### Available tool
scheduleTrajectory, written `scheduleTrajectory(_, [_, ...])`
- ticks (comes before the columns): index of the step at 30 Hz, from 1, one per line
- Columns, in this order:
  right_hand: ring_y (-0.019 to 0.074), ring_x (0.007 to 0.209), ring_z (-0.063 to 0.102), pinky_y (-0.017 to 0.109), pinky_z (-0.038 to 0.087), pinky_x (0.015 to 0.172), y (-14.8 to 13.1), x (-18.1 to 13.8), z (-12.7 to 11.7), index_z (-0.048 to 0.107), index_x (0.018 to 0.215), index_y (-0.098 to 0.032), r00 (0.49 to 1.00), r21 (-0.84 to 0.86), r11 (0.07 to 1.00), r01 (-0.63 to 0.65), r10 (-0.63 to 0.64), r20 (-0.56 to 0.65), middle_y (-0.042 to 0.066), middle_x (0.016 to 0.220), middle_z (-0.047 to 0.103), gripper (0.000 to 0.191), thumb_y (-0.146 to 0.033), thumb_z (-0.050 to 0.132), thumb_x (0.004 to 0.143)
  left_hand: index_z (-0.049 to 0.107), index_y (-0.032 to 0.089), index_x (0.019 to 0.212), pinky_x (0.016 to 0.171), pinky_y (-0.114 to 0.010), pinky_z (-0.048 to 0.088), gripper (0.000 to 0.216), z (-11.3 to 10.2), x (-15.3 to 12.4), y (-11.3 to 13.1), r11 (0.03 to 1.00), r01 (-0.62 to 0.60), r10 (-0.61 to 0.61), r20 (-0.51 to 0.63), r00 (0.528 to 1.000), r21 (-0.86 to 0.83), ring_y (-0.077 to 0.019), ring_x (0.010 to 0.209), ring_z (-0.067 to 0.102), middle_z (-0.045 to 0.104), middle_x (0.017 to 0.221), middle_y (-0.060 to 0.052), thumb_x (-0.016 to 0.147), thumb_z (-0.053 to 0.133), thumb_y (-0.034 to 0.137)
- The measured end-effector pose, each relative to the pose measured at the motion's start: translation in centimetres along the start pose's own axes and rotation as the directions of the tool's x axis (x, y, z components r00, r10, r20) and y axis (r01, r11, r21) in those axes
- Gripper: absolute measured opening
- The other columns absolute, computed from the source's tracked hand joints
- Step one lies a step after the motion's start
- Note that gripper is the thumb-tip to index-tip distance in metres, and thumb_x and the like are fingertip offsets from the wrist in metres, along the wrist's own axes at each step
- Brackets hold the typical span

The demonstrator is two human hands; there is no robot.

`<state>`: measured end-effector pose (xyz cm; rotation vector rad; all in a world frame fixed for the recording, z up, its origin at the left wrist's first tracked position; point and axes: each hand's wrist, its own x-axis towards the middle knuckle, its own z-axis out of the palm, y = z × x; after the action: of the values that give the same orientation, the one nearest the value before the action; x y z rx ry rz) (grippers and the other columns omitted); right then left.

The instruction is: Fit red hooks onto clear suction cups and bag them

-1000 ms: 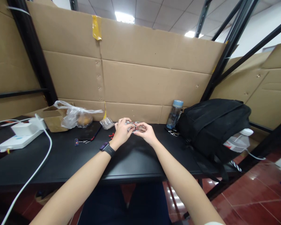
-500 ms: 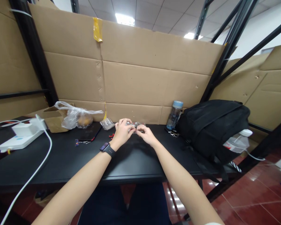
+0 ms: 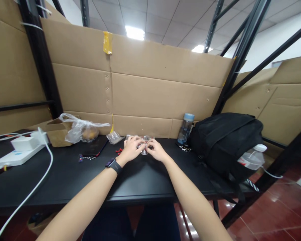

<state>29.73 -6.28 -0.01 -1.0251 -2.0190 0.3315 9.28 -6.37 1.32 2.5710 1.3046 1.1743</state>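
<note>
My left hand, with a dark watch on the wrist, and my right hand meet over the back middle of the black table. Both have their fingers curled and pinched on a small clear, shiny thing between them; I cannot make out what it is. A small clear plastic bag lies just left of the hands, and small red pieces lie beside my left hand.
A black backpack fills the table's right end, with a blue-capped water bottle beside it. At the left are a white power strip with its cable, an open cardboard box, a plastic bag with something orange, and a dark phone. Cardboard walls stand behind.
The view has tilted up a little, so everything sits lower in the picture. My hands stay together on the small clear thing, with the fingers shifted slightly.
</note>
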Motion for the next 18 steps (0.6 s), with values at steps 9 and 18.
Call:
scheduleTrajectory(9, [0.0189,0.095,0.061,0.028,0.050,0.074,0.4,0.1,-0.3,0.072,0.077,-0.020,0.998,0.002,0.999,-0.053,0.053,0.022,0.006,0.105,0.059,0.006,-0.017,0.068,0.081,0.073,0.033,0.109,0.096,-0.043,0.044,0.027,0.5,-0.2,-1.8,0.995,-0.081,0.096,0.283,0.954,-0.062,-0.0304,0.117,0.055,0.067,0.122,-0.005,0.088,0.063,0.047])
scheduleTrajectory(18, [0.0220,0.103,0.060,0.037,0.043,0.097,0.5,-0.3,-0.8,0.075,0.078,-0.021,0.981,-0.170,0.985,-0.018,0.050,0.186,0.006,0.105,0.064,0.006,-0.020,0.071,0.083,0.075,0.026,0.098,0.077,-0.028,0.050,0.019,-2.3,0.8,-5.9,1.000,0.013,-0.015,0.337,0.942,0.009,-0.0223,0.083,0.070,0.075,0.089,-0.004,0.088,0.059,0.029])
